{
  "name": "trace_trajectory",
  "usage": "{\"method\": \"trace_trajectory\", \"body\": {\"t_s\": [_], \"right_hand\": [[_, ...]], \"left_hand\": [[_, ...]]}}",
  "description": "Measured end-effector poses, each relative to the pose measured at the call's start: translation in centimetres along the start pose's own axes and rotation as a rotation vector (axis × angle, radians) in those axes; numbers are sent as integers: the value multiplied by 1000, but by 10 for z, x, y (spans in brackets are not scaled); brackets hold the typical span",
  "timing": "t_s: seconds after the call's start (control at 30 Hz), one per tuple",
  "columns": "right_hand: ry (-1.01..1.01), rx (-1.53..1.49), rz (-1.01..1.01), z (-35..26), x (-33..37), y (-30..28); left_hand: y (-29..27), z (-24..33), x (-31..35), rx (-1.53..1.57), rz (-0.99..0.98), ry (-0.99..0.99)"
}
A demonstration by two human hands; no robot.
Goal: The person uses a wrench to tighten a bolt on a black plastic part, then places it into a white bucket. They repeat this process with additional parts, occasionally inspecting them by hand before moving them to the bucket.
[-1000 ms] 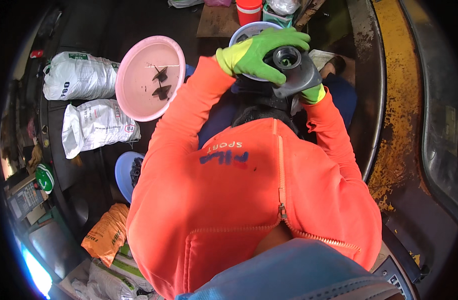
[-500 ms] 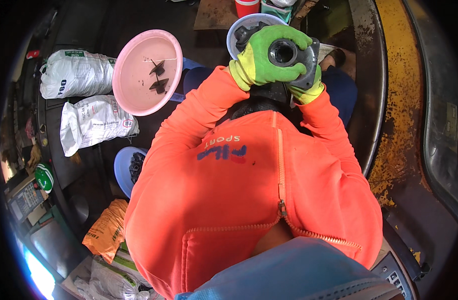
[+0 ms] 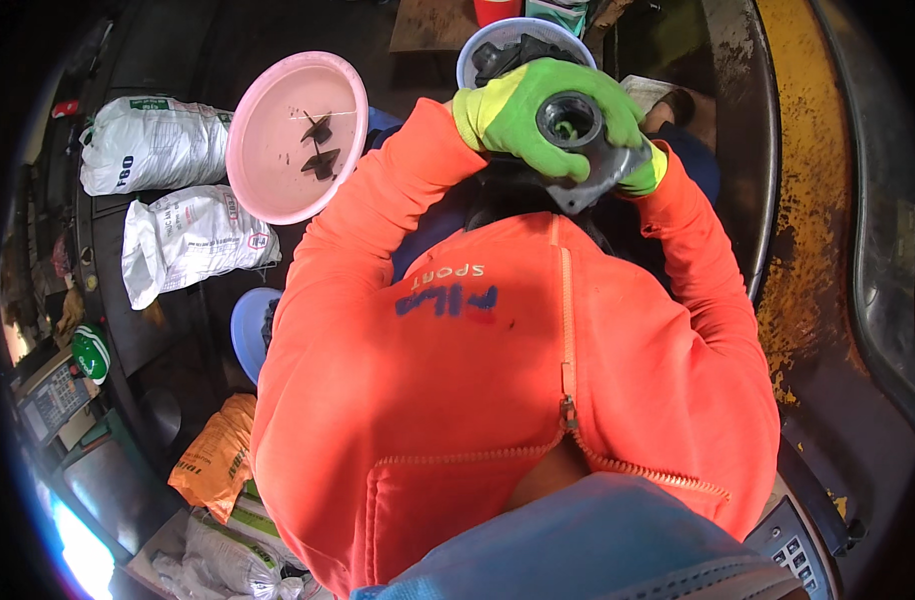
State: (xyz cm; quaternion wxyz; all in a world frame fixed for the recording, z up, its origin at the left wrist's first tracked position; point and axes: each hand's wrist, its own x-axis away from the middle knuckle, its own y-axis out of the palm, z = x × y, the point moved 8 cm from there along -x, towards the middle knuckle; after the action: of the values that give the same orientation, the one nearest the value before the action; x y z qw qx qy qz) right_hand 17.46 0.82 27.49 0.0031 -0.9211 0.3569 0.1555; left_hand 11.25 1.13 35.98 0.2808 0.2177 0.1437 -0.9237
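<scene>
Both hands wear green and yellow gloves and hold a black flanged part with a round, hollow collar and a squarish plate (image 3: 600,178). My left hand (image 3: 533,115) wraps around the collar, its fingers curled over the far side and the thumb on the near side. My right hand (image 3: 645,178) grips the plate from the right and below, mostly hidden by it. Something green shows through the collar's opening. Just beyond my hands, a pale blue basin (image 3: 467,65) holds black parts (image 3: 523,55).
To the left is a pink basin (image 3: 253,185) with two dark finned pieces (image 3: 320,163). White sacks (image 3: 153,150), another blue basin (image 3: 246,335) and an orange bag (image 3: 216,455) lie farther left. A rusty yellow machine frame (image 3: 793,250) stands at right.
The black part has tilted and come slightly nearer and to the right, its plate corner now pointing toward me. Both hands keep hold of it. Green now shows inside the collar.
</scene>
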Motion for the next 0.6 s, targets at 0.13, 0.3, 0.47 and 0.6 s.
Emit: {"method": "trace_trajectory", "body": {"t_s": [0.13,0.3,0.47,0.6], "right_hand": [[259,-576,-180,21,8,22],[382,-1320,-387,16,4,52],[436,-928,544,46,23,-25],[312,-731,695,24,32,-45]], "left_hand": [[17,-10,-1,94,-188,77],[-17,-52,10,929,215,52],[-83,-45,49,-498,949,-60],[-71,-79,47,869,898,86]]}}
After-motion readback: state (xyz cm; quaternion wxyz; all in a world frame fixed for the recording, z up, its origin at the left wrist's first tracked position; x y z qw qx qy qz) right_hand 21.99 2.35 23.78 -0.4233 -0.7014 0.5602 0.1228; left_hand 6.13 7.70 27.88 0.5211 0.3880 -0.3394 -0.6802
